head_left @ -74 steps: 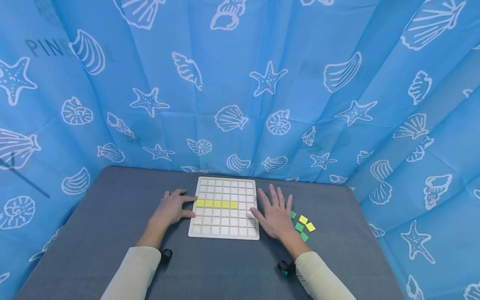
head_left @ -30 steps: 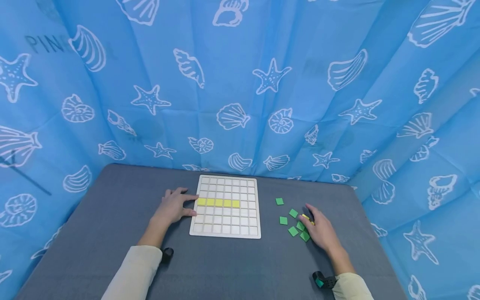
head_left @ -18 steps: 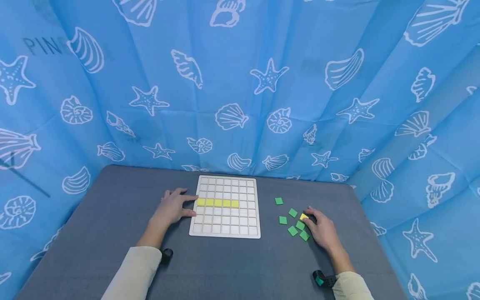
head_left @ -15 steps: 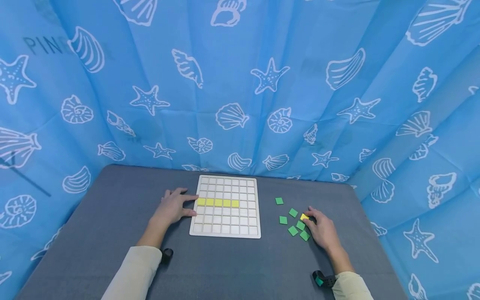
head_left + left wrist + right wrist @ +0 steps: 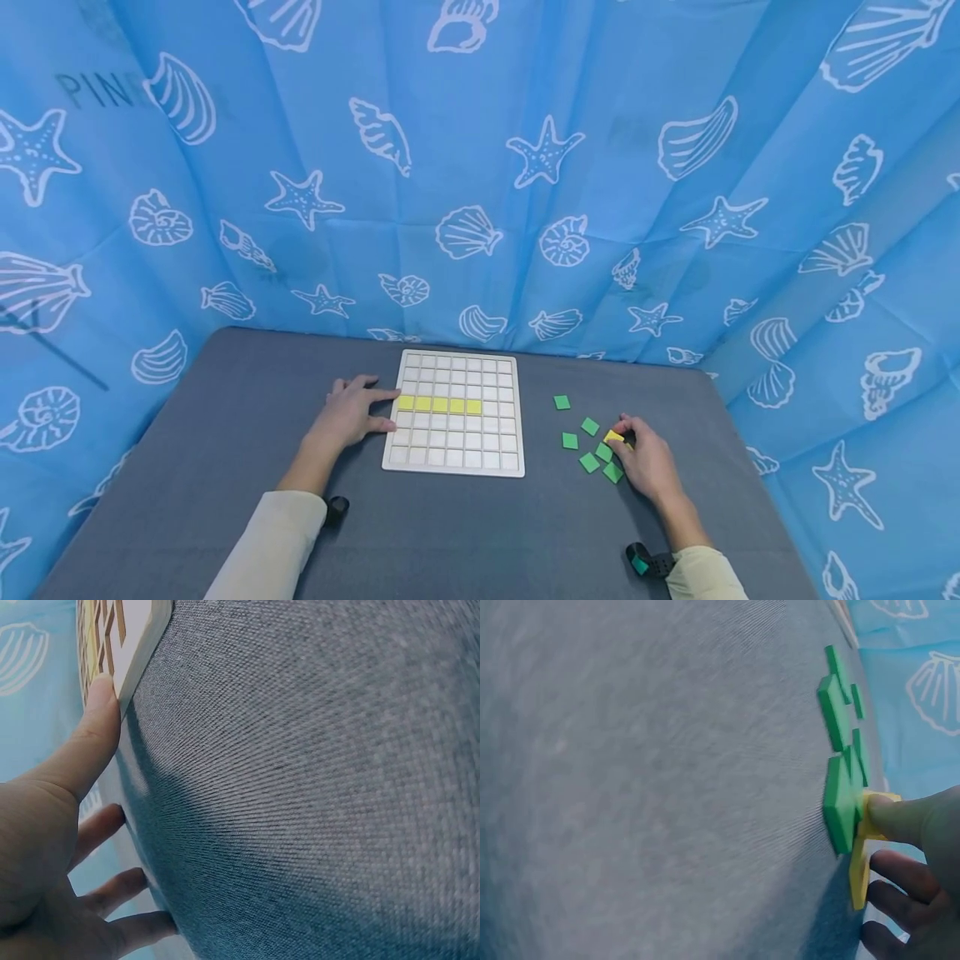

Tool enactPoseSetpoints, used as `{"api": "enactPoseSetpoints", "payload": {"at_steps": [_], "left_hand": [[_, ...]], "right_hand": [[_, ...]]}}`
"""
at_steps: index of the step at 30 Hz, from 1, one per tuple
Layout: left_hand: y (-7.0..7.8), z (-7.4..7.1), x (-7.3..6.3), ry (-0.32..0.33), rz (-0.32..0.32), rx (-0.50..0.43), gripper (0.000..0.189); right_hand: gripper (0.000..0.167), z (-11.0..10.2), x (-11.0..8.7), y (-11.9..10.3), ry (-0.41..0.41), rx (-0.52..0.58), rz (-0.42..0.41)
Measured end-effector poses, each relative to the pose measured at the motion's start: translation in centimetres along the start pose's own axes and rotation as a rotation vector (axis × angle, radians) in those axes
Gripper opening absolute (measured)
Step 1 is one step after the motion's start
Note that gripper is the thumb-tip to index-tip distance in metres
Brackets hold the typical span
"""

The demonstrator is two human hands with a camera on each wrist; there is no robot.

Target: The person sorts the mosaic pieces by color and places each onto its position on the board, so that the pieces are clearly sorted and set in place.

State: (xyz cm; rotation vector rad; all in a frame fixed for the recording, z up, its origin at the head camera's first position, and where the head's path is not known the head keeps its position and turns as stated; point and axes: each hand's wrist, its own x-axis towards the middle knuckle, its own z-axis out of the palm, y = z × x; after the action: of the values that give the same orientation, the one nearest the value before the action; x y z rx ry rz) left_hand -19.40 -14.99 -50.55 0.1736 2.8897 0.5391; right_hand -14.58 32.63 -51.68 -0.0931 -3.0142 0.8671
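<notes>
R grip pinches ylw tile; L grip touches brd.

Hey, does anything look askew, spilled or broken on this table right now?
Nothing looks spilled or broken. The only untidy spot is right of the board: six green tiles lie loose at mixed angles near the right hand, unlike the straight row of yellow tiles on the board.
</notes>
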Motion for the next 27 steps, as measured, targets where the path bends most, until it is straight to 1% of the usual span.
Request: {"api": "enactPoseSetpoints", "payload": {"at_steps": [5,9,12,15,17,23,27], "left_hand": [[0.0,0.0,0.0,0.009,0.01,-0.002,0.063],[0.0,0.2,0.0,0.013,0.014,-0.003,0.064],[0.0,0.3,0.0,0.014,0.011,-0.004,0.064],[0.1,0.3,0.0,0.016,0.014,-0.002,0.064],[0.2,0.3,-0.1,0.015,0.015,0.0,0.064],[0.3,0.2,-0.1,0.011,0.005,-0.005,0.064],[0.0,0.2,-0.1,0.018,0.016,-0.003,0.063]], "right_hand": [[0.014,-0.2,-0.1,-0.5,-0.001,0.026,0.014],[0.015,-0.4,0.0,-1.0,0.029,0.041,-0.01],[0.015,-0.4,0.1,-1.4,0.065,0.056,-0.046],[0.013,-0.3,0.2,-2.3,0.103,0.053,-0.088],[0.011,-0.2,0.2,-3.0,0.114,0.052,-0.107],[0.01,0.5,0.4,-5.3,0.093,0.095,-0.115],[0.01,1.1,1.1,-6.9,0.093,0.142,-0.132]]}}
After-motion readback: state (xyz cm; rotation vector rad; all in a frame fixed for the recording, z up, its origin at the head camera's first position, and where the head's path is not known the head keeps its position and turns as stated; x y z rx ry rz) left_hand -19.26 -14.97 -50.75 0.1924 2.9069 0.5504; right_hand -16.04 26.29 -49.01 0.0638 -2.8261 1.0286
